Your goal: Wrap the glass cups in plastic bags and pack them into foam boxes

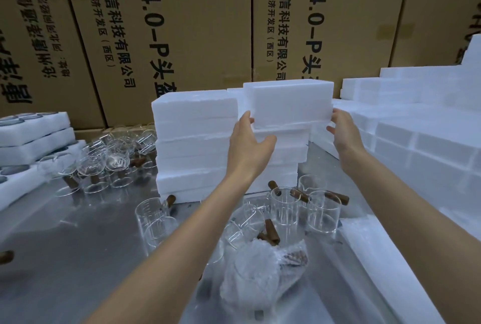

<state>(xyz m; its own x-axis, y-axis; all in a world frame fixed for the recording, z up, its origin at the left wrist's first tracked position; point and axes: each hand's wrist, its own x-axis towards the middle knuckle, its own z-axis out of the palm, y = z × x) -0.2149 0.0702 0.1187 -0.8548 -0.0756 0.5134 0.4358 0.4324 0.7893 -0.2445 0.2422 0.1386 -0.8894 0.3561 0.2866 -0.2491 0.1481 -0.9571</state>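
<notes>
A white foam box [289,105] sits tilted on top of a stack of foam boxes [192,146] at the middle of the table. My left hand [247,141] touches its lower left corner with fingers stretched and thumb spread below. My right hand [343,133] is at its right end with the fingers extended against that end. Near me lies a glass cup wrapped in bubbly plastic [263,269], its brown handle showing. Several bare glass cups with brown handles [283,209] stand between the wrapped cup and the stack.
More glass cups [109,159] crowd the table's left, beside foam trays [33,136] stacked at the left edge. A large pile of foam boxes [416,146] fills the right side. Tall cardboard cartons [182,24] wall off the back. The metal table [78,245] shines at near left.
</notes>
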